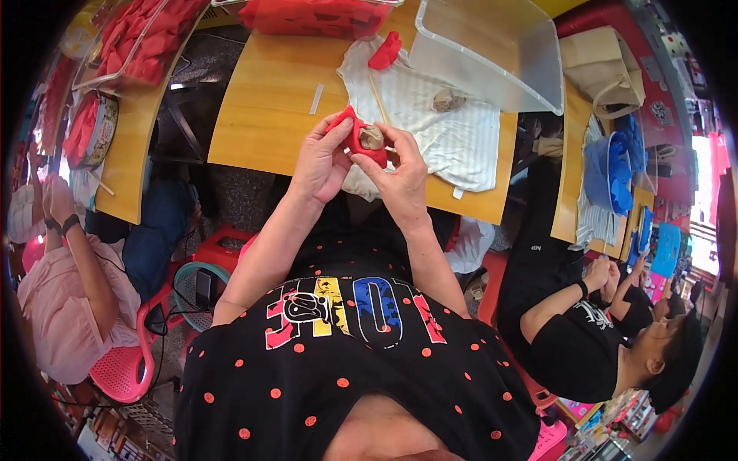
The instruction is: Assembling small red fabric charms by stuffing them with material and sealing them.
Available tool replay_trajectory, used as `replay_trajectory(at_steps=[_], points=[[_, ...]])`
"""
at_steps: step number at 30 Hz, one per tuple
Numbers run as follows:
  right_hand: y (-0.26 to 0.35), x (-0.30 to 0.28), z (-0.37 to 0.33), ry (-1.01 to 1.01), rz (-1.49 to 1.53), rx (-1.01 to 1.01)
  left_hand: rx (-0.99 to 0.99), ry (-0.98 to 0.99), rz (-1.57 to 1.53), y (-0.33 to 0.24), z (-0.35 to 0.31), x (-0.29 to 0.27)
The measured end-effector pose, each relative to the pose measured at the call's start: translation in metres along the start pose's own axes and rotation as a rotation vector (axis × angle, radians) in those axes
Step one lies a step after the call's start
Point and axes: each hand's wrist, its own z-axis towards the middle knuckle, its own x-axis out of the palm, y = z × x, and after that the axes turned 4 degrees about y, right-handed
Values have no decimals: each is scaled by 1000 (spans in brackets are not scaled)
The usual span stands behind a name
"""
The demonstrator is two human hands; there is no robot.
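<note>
Over the near edge of the wooden table, my left hand (321,161) pinches one side of a soft red piece (350,135), cloth by its look. A crumpled brownish lump (371,137) sits on it, partly wrapped by the red. Thumb and fingers of my right hand (402,167) close on the other side of the red piece, around the lump. Just beyond my hands a thin wooden stick (380,100) lies on a striped white cloth (461,146). A similar brownish lump (449,100) and a folded red piece (385,51) also rest on that cloth.
A clear plastic bin (480,58) stands at the table's far right, and a container of red pieces (315,17) at the far edge. A pale strip (317,99) lies on the wood (257,107). People sit at neighbouring tables left and right, one (592,338) in a dark cap.
</note>
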Motion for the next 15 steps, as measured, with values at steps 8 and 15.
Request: replay_trajectory(at_steps=[8, 15], points=[[47, 8, 43, 3, 131, -56, 226, -105, 64, -53, -24, -38], [-26, 69, 60, 322, -455, -469, 296, -213, 81, -72, -48, -67]])
